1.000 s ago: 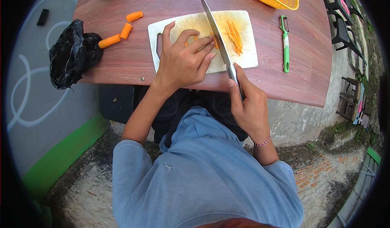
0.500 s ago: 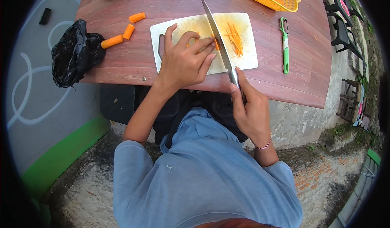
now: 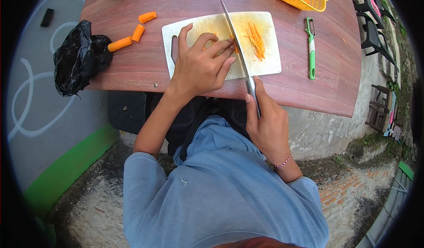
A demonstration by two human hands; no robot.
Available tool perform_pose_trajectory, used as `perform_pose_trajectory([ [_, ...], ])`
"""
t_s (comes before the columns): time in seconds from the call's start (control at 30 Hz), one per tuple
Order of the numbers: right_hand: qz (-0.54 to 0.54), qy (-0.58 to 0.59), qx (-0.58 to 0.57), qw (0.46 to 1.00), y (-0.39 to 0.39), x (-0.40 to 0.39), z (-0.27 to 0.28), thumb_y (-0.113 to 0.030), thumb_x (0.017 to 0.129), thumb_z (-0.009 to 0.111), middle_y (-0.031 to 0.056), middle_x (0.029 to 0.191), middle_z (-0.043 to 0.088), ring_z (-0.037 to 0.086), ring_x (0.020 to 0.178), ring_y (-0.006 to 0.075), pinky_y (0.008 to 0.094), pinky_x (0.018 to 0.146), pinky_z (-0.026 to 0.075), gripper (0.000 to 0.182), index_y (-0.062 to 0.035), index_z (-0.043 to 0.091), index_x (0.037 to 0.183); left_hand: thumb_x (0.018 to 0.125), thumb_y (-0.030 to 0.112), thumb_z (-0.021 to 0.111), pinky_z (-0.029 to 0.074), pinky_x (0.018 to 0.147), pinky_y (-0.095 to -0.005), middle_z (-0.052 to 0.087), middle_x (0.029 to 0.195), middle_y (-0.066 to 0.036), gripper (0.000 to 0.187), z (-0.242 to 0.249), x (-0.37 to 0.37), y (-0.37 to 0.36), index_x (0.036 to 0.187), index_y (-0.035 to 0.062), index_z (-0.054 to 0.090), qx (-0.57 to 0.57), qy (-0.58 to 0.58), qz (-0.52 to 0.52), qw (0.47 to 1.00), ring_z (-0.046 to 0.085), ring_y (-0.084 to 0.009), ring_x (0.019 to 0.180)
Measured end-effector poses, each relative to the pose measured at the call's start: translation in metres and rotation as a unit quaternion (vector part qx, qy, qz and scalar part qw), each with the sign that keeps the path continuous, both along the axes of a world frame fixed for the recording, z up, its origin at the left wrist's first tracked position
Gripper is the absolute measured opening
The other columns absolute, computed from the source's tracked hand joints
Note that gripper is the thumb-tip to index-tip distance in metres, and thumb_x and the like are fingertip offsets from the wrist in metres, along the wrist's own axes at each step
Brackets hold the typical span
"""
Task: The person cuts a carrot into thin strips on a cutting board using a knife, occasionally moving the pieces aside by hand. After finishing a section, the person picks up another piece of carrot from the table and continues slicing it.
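My right hand is closed round the handle of a long kitchen knife, whose blade slants across the white cutting board. Just left of the blade, my left hand presses bent fingertips onto a carrot piece on the board. Most of that carrot is hidden under the fingers. Thin carrot strips lie in a small pile right of the blade.
Several peeled carrot pieces lie on the wooden table beside a black plastic bag. A green peeler rests right of the board. Shredded carrot fills part of a yellow basket at the back. Chairs stand beyond.
My right hand and the knife handle have shifted slightly left and toward me. My left hand stays in place on the carrot. The whole view has moved a little.
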State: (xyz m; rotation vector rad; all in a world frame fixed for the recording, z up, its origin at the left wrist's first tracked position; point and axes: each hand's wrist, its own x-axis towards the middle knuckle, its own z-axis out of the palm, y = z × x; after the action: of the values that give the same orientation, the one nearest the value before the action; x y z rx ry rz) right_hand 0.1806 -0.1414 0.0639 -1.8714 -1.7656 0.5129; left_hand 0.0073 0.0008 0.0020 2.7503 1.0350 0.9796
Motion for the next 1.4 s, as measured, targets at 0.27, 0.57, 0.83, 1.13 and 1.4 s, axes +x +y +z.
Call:
perform_pose_trajectory([
  [0.27, -0.005, 0.008, 0.032, 0.999, 0.050, -0.005, -0.012, -0.019, 0.108, 0.064, 0.0251, 0.080, 0.071, 0.072, 0.072, 0.0436, 0.0532, 0.062, 0.054, 0.040, 0.0051, 0.062, 0.139, 0.098, 0.029, 0.070, 0.031, 0.118, -0.0664, 0.079, 0.118, 0.003, 0.027, 0.000, 0.000, 0.000, 0.112, 0.0111, 0.085, 0.001, -0.006, -0.005, 1.000, 0.066, -0.0215, 0.110],
  [0.57, -0.023, 0.070, -0.025, 0.997, 0.021, 0.011, 0.007, -0.016, 0.107, 0.066, 0.0293, 0.086, 0.071, 0.073, 0.079, 0.0469, 0.0503, 0.068, 0.055, 0.038, 0.0028, 0.065, 0.140, 0.097, 0.028, 0.071, 0.031, 0.118, -0.0655, 0.079, 0.118, 0.002, 0.026, 0.000, 0.001, 0.000, 0.111, 0.0102, 0.085, 0.000, -0.006, 0.000, 1.000, 0.067, -0.0217, 0.110],
  [0.83, -0.027, 0.093, -0.042, 0.994, 0.013, 0.010, 0.011, -0.016, 0.107, 0.067, 0.0295, 0.092, 0.072, 0.074, 0.083, 0.0464, 0.0487, 0.070, 0.056, 0.038, 0.0026, 0.066, 0.140, 0.099, 0.028, 0.070, 0.034, 0.117, -0.0640, 0.080, 0.118, 0.001, 0.026, 0.001, 0.001, 0.000, 0.109, 0.0089, 0.085, 0.006, -0.013, -0.002, 1.000, 0.067, -0.0215, 0.109],
  [1.13, -0.029, 0.093, -0.055, 0.994, 0.002, 0.009, 0.012, -0.016, 0.107, 0.068, 0.0271, 0.090, 0.072, 0.074, 0.082, 0.0452, 0.0480, 0.070, 0.056, 0.039, 0.0025, 0.065, 0.141, 0.099, 0.027, 0.069, 0.035, 0.117, -0.0637, 0.080, 0.117, 0.000, 0.026, 0.001, 0.001, 0.000, 0.109, 0.0082, 0.085, 0.002, -0.009, -0.006, 1.000, 0.066, -0.0220, 0.106],
  [1.4, -0.008, 0.064, -0.003, 0.998, -0.009, 0.007, 0.008, -0.015, 0.106, 0.068, 0.0261, 0.089, 0.072, 0.074, 0.081, 0.0451, 0.0502, 0.069, 0.056, 0.041, 0.0020, 0.063, 0.143, 0.100, 0.027, 0.069, 0.035, 0.116, -0.0633, 0.080, 0.116, 0.000, 0.027, 0.000, 0.000, 0.000, 0.109, 0.0081, 0.084, 0.006, -0.009, -0.006, 1.000, 0.066, -0.0218, 0.105],
])
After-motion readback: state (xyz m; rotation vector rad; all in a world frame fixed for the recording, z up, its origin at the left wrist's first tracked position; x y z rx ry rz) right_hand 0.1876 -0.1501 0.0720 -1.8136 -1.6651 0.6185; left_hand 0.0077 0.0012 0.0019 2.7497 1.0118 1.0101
